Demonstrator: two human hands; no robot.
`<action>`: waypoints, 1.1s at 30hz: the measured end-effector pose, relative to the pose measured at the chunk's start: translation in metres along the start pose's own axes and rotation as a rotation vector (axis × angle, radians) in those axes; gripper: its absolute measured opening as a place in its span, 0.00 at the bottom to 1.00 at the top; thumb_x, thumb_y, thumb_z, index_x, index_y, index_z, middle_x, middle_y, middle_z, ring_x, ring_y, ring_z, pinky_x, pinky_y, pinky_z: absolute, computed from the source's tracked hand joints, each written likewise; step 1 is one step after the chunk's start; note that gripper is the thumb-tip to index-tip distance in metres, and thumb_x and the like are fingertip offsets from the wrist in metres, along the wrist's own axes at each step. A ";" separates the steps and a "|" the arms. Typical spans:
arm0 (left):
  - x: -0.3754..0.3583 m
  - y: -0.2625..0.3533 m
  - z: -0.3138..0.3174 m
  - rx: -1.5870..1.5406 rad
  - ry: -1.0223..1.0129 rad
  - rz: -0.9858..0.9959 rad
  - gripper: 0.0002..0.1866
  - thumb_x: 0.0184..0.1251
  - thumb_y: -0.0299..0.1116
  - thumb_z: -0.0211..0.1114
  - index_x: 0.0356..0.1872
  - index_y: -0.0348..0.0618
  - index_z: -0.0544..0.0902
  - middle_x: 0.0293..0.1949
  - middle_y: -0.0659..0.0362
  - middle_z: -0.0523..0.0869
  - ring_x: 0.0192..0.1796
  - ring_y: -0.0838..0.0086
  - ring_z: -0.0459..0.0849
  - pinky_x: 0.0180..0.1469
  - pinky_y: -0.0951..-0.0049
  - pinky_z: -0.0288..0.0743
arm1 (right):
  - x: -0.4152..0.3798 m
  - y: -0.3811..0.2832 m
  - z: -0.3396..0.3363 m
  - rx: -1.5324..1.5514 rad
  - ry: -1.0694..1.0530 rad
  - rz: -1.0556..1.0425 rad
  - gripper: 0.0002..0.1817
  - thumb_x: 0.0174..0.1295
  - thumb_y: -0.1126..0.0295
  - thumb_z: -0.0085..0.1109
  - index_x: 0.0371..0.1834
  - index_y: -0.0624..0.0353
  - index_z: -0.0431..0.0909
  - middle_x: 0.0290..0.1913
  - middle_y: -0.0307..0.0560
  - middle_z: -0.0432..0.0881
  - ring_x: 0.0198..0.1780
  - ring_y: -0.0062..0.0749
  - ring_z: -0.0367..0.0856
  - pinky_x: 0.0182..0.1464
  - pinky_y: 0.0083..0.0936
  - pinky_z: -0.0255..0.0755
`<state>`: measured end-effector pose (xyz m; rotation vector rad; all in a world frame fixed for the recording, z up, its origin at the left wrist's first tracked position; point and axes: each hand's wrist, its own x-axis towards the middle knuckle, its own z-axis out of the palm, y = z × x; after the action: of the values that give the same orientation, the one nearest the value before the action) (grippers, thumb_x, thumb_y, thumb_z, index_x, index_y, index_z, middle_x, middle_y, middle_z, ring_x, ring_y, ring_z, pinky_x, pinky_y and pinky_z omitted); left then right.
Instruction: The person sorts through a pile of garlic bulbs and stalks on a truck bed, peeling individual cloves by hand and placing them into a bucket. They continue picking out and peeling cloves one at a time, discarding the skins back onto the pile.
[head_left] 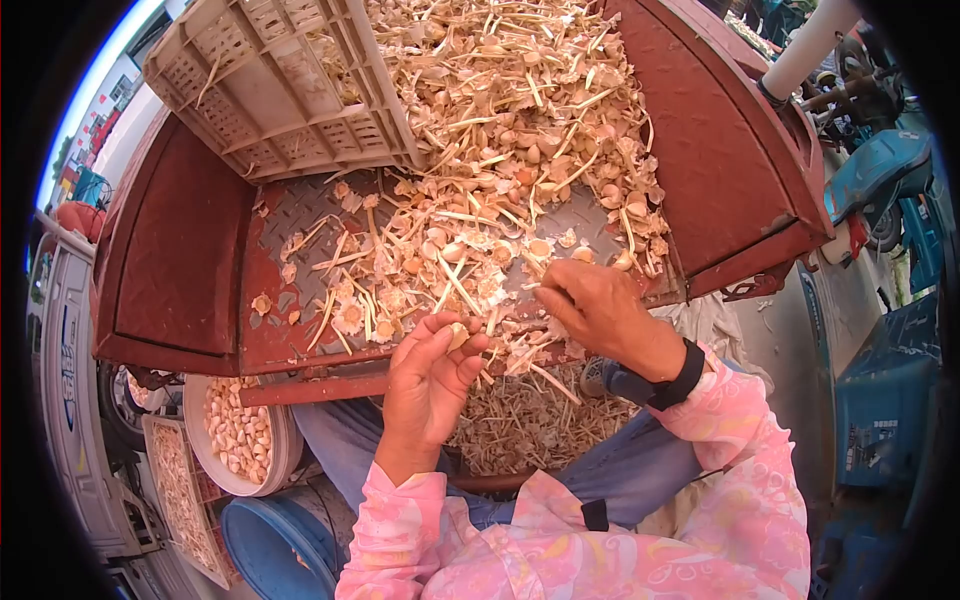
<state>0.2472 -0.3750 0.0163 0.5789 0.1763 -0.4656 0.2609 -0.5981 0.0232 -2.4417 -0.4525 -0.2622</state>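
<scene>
Outdoors, with parked blue-green vehicles (pixel 885 180) on your right, you sit before a cart bed of red painted metal (pixel 180 290). On its worn floor spreads a loose heap of pale garlic cloves, papery skins and dry stalks (pixel 520 110), and on its far left leans a tilted cream plastic crate with slotted sides (pixel 270 90).

Your left hand (pixel 425 375) has its grip closed lightly, thumb against fingers, around one small yellowish garlic clove (pixel 458 337), near the front edge of the bed. Your right hand (pixel 600 310) is beside the heap, its fingers curled close together; whether they have hold of anything, I cannot tell.

The clove sits at the fingertips, so I judge that a weak pinch could let it slip and fall into the brown litter of stalks (pixel 540 425) between your knees, where it would be hard to find. The crate, because it leans, could slide if the heap is pulled from beside it. Also, the white round bucket full of cloves (pixel 285 455) stands low at your left, near your leg; a careless knee could tip it.
</scene>
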 end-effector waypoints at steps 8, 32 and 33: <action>0.025 -0.027 0.023 0.442 -0.014 -0.029 0.13 0.68 0.30 0.59 0.50 0.37 0.75 0.41 0.58 0.81 0.39 0.80 0.81 0.34 0.86 0.78 | 0.018 0.056 -0.013 -0.278 -0.065 -0.016 0.09 0.56 0.71 0.57 0.40 0.58 0.73 0.34 0.50 0.73 0.38 0.49 0.76 0.36 0.39 0.69; 0.026 -0.047 0.041 0.106 -0.003 -0.129 0.18 0.73 0.42 0.51 0.47 0.35 0.75 0.27 0.63 0.75 0.23 0.85 0.70 0.19 0.88 0.60 | 0.008 0.004 -0.043 0.028 -0.045 -0.240 0.09 0.57 0.70 0.58 0.39 0.59 0.72 0.32 0.50 0.76 0.33 0.46 0.79 0.32 0.36 0.73; 0.025 -0.050 0.042 0.149 0.022 -0.063 0.17 0.72 0.42 0.52 0.46 0.36 0.76 0.26 0.63 0.76 0.23 0.85 0.70 0.19 0.88 0.60 | 0.007 -0.005 -0.041 0.066 -0.112 -0.318 0.09 0.57 0.70 0.57 0.38 0.59 0.72 0.31 0.48 0.75 0.32 0.44 0.79 0.30 0.34 0.73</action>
<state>0.2470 -0.4446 0.0193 0.7258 0.1825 -0.5362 0.2622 -0.6180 0.0594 -2.3213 -0.8873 -0.2395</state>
